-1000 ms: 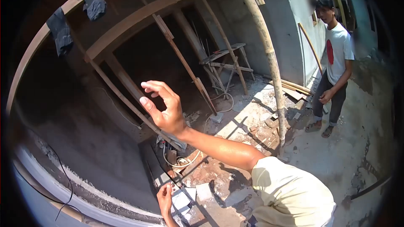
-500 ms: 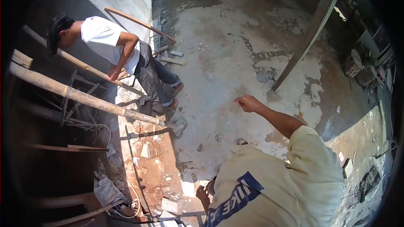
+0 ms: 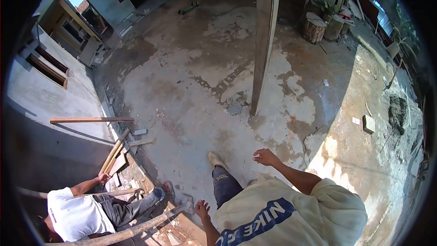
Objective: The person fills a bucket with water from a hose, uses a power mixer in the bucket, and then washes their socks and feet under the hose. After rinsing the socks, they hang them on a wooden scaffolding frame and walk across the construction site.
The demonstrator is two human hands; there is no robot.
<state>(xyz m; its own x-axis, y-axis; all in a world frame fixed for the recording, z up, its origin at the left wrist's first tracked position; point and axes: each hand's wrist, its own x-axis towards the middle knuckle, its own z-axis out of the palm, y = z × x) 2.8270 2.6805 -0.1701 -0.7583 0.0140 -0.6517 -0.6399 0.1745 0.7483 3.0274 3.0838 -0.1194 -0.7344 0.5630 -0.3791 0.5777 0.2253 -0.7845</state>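
Observation:
My right hand (image 3: 265,157) hangs in front of my body above the concrete floor, fingers loosely bent, with nothing seen in it. My left hand (image 3: 202,209) is low beside my dark trouser leg (image 3: 226,186), its fingers apart and holding nothing. Neither hand touches an object. My shoe (image 3: 215,158) is set forward on the bare concrete. Left of my left hand, a bamboo pole (image 3: 150,224) slants up from the lower left corner, its end near a broken concrete piece (image 3: 186,202).
A co-worker in a white shirt (image 3: 79,214) bends at lower left, one hand by some bamboo lengths (image 3: 111,157). A post (image 3: 264,50) stands ahead. A timber (image 3: 91,120) leans against the left wall. Tree stumps (image 3: 315,28) and a block (image 3: 368,124) lie to the right.
My view has swung right and up, bringing the post nearer the middle and the co-worker to the lower left. My leg and more of my left hand now show.

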